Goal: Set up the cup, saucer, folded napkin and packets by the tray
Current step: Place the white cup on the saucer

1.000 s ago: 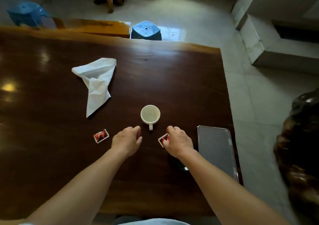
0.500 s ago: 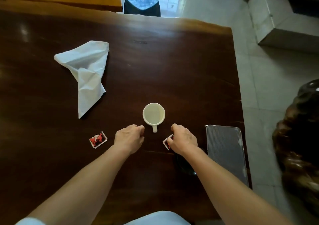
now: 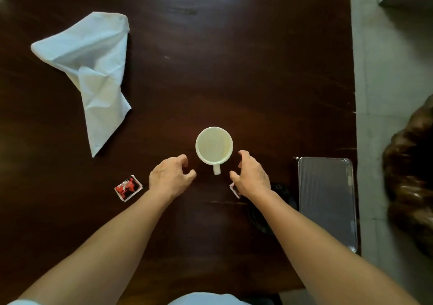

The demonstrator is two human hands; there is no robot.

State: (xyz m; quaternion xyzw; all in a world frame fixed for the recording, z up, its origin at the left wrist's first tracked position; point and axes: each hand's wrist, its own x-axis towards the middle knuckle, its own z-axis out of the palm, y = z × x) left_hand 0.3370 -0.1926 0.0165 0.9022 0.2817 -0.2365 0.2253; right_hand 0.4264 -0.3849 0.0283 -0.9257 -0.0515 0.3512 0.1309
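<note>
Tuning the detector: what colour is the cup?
Cream-white cup, plain, no pattern; the head view shows it clearly.

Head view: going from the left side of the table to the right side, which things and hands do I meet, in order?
white napkin → red packet → left hand → cup → right hand → tray. The second packet, partly under the right hand, is left out.

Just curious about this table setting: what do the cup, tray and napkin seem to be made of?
The cup looks like cream ceramic with a smooth, even surface, though plastic is possible. The tray seems to be metal: grey, finely ridged, with a shiny rim. The napkin looks like white cloth or thick paper, judging by its creases and soft folds.
</note>
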